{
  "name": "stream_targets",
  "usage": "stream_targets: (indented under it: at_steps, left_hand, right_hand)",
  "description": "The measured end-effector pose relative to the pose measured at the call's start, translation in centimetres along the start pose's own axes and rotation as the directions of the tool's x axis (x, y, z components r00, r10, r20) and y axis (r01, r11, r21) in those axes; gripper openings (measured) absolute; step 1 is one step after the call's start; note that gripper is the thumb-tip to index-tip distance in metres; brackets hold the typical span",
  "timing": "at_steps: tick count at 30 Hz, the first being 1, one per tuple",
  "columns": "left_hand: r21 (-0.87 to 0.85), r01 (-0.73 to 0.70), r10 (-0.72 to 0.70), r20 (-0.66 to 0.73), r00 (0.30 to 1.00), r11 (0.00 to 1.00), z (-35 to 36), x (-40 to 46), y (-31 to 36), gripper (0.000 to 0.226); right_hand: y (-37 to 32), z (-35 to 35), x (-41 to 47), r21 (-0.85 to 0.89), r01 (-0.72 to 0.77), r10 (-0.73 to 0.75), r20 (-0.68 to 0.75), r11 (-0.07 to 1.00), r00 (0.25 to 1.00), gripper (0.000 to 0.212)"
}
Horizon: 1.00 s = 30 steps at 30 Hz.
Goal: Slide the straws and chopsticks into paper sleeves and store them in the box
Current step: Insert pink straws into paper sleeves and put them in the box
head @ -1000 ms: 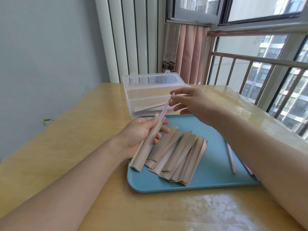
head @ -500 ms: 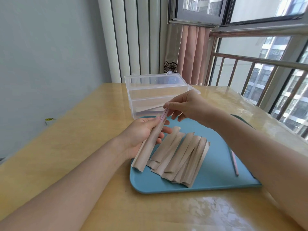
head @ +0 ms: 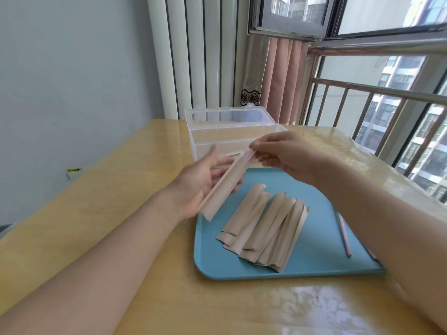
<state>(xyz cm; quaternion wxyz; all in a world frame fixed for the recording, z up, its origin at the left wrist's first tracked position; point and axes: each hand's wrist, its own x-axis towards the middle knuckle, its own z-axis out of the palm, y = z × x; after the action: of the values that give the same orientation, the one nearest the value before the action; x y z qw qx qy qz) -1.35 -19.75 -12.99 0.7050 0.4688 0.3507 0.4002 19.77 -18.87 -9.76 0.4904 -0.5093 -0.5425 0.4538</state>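
The left hand (head: 200, 183) is hovering above the table (head: 108, 213) with fingers spread and relaxed, the paper sleeve (head: 223, 187) lying tilted across them. The right hand (head: 287, 153) is pinching the sleeve's upper end, where the pink straw (head: 249, 155) is sticking out just in front of the clear plastic box (head: 232, 131). Loose sleeves (head: 266, 228) are lying fanned on the blue tray (head: 314, 262), and another straw (head: 343, 234) is resting near the tray's right edge

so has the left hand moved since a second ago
Yes. The left hand with its sleeve has lifted off the tray toward the clear box.
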Motion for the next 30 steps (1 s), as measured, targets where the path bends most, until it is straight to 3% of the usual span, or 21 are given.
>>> stream_targets:
  at_steps: [2, 5, 8, 12, 15, 18, 21, 22, 24, 26, 27, 28, 30]
  left_hand:
    - [-0.078, -0.093, 0.079, -0.166, 0.983, 0.993, -1.5, 0.7, 0.5, 0.058]
    - [-0.029, -0.219, 0.194, -0.358, 0.913, 0.975, -3.2, 1.4, 0.5, 0.045]
    - [0.076, -0.249, 0.259, -0.338, 0.905, 0.966, -3.2, 1.4, 0.0, 0.028]
    - [0.384, -0.258, 0.360, -0.222, 0.906, 0.887, -1.8, 0.9, -0.6, 0.020]
    - [0.713, -0.220, 0.363, -0.051, 0.930, 0.665, -0.8, 0.3, -1.5, 0.026]
    - [0.927, -0.164, 0.226, 0.089, 0.970, 0.338, 0.4, -0.8, -2.4, 0.050]
    - [0.976, -0.161, 0.226, 0.125, 0.966, 0.147, 1.3, -1.2, -2.9, 0.053]
    - [0.980, -0.154, 0.230, 0.123, 0.965, 0.123, 1.4, -1.2, -2.9, 0.051]
    - [0.983, -0.126, 0.246, 0.091, 0.965, 0.134, 1.7, -1.1, -3.1, 0.043]
    - [0.978, -0.104, 0.263, 0.054, 0.963, 0.180, 1.8, -1.0, -3.2, 0.034]
    - [0.972, -0.101, 0.266, 0.042, 0.963, 0.213, 1.8, -0.9, -3.2, 0.030]
    - [0.963, -0.101, 0.266, 0.032, 0.963, 0.251, 1.8, -0.8, -3.1, 0.026]
    - [0.938, -0.109, 0.270, 0.017, 0.963, 0.330, 1.7, -0.7, -2.9, 0.019]
  right_hand:
    - [-0.8, -1.8, 0.5, 0.143, 0.020, 0.003, -0.159, 0.990, 0.987, 0.008]
    - [-1.7, -4.1, 1.0, 0.299, 0.090, 0.039, -0.399, 0.950, 0.916, 0.009]
    - [-2.2, -3.9, 2.8, 0.323, 0.094, 0.077, -0.479, 0.942, 0.875, 0.009]
    - [-3.0, -2.4, 6.4, 0.244, -0.010, 0.130, -0.481, 0.970, 0.867, 0.015]
    - [-2.9, -1.5, 7.7, -0.122, -0.166, 0.098, -0.436, 0.979, 0.895, 0.031]
    - [-2.8, -2.6, 5.8, -0.625, -0.160, -0.128, -0.390, 0.764, 0.912, 0.023]
    - [-2.4, -5.6, 2.1, -0.808, -0.120, -0.336, -0.368, 0.577, 0.867, 0.017]
    - [-2.2, -6.8, 1.1, -0.824, -0.156, -0.299, -0.365, 0.545, 0.882, 0.020]
    - [-2.0, -8.5, -0.7, -0.830, -0.322, 0.006, -0.358, 0.455, 0.934, 0.033]
    - [-1.8, -9.3, -2.0, -0.852, -0.461, 0.364, -0.359, 0.249, 0.860, 0.045]
    - [-1.7, -9.4, -2.3, -0.866, -0.474, 0.465, -0.357, 0.160, 0.810, 0.049]
    - [-1.5, -9.5, -2.5, -0.871, -0.474, 0.515, -0.351, 0.126, 0.782, 0.051]
    - [-1.0, -9.5, -2.3, -0.870, -0.468, 0.541, -0.320, 0.157, 0.777, 0.046]
